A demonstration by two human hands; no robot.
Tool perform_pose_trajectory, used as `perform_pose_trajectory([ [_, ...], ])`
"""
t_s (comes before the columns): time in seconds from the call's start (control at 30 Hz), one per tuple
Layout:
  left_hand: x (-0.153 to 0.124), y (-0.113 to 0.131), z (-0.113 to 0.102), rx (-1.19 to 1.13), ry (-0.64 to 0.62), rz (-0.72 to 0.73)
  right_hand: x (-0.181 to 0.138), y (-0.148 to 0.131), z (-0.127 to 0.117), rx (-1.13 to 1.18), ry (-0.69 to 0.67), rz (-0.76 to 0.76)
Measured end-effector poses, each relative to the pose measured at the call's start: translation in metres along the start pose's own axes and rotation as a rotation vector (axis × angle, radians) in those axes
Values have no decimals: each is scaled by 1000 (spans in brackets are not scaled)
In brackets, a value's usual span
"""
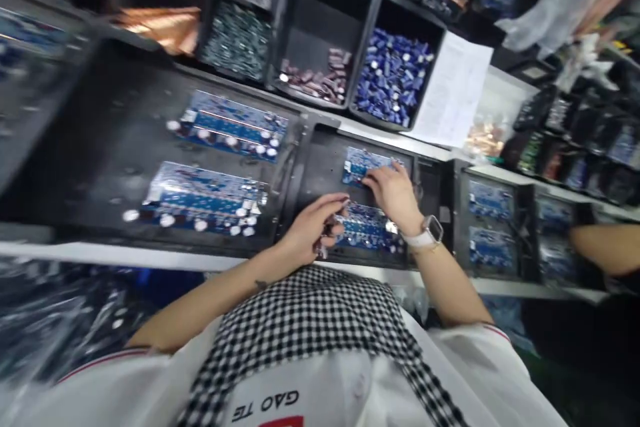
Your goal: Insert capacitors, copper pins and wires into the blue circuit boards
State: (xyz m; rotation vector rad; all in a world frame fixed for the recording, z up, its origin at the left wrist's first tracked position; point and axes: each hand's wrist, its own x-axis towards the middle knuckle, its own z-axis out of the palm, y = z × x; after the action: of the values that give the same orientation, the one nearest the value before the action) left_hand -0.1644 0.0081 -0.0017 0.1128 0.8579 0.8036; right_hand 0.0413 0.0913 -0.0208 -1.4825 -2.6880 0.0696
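My left hand [316,228] is curled closed around several small, dark, shiny parts that look like capacitors [323,250], beside the left end of the lower blue circuit board [367,227]. Bent over the upper circuit board [356,163], my right hand [393,190] has its thumb and fingertips close together at the board's lower edge. Whatever is between those fingertips is too small to make out. Both boards lie in a black tray [325,150], and the right hand and wrist cover part of them.
Left of me, two larger populated boards [235,123] [205,197] lie in a tray. Behind are a bin of brown capacitors [320,83], a bin of blue capacitors [393,73] and a paper sheet [453,90]. At the right, another person's forearm [607,247] reaches over more boards [490,247].
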Motion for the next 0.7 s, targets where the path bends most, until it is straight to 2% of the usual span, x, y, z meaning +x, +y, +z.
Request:
perform_pose_trajectory([
  [0.1,4,0,0,-38,0,-23,0,3,-2,21,-42,6],
  [0.23,3,1,0,-85,9,-53,0,5,-5,33,-27,18],
  [0.7,6,-1,0,-116,43,-112,0,6,-5,-10,-40,-70],
])
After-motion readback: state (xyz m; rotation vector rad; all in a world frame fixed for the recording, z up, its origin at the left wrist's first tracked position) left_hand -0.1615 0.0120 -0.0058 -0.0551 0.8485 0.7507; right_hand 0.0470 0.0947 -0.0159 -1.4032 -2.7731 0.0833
